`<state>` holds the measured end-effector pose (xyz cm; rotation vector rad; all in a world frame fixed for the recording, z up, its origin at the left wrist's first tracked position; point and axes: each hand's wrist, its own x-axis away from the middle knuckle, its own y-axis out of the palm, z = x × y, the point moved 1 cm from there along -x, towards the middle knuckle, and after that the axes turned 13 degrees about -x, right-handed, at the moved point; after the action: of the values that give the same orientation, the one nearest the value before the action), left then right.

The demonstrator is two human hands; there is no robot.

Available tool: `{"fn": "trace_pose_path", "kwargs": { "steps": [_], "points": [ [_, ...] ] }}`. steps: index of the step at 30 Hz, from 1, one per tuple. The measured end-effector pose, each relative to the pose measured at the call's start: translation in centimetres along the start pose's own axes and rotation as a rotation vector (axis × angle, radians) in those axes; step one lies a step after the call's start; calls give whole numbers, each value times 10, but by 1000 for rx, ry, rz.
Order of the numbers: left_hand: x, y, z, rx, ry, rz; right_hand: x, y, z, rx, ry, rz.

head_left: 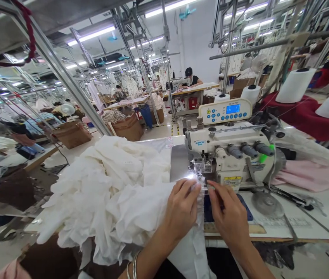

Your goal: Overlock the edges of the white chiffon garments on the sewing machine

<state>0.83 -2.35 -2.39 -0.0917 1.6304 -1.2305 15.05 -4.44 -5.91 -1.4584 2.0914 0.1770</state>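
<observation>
A large heap of crumpled white fabric (pixel 103 193) spreads left of a JACK overlock sewing machine (pixel 228 155). A narrow strip of that fabric runs under the machine's presser foot (pixel 199 166). My left hand (pixel 182 207) is shut on the fabric just in front of the foot. My right hand (pixel 228 213) pinches the same strip from the other side, its fingertips close to the needle area. The two hands nearly meet there. Thin bangles circle my left wrist (pixel 132 265).
A pink cloth (pixel 307 174) lies right of the machine, below white thread cones (pixel 295 85) on red fabric (pixel 304 116). A dark blue mat (pixel 213 209) lies between my hands. Behind stand cardboard boxes (pixel 128 128) and a co-worker (pixel 192 75) at another machine.
</observation>
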Motion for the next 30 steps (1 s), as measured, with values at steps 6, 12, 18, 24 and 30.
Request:
{"fn": "trace_pose_path", "kwargs": {
  "steps": [6, 12, 18, 24, 30],
  "points": [
    [-2, 5, 8, -94, -37, 3, 38, 16, 12, -231, 168, -184],
    [-3, 7, 11, -133, -72, -13, 57, 20, 17, -304, 303, -181],
    [-1, 7, 10, -44, -117, 74, 57, 12, 5, -359, 465, -105],
    [-13, 9, 1, 11, -127, 81, 50, 13, -3, -383, 482, -91],
    [-17, 0, 3, -40, -67, 123, 47, 14, -1, -401, 442, -31]
  ]
}}
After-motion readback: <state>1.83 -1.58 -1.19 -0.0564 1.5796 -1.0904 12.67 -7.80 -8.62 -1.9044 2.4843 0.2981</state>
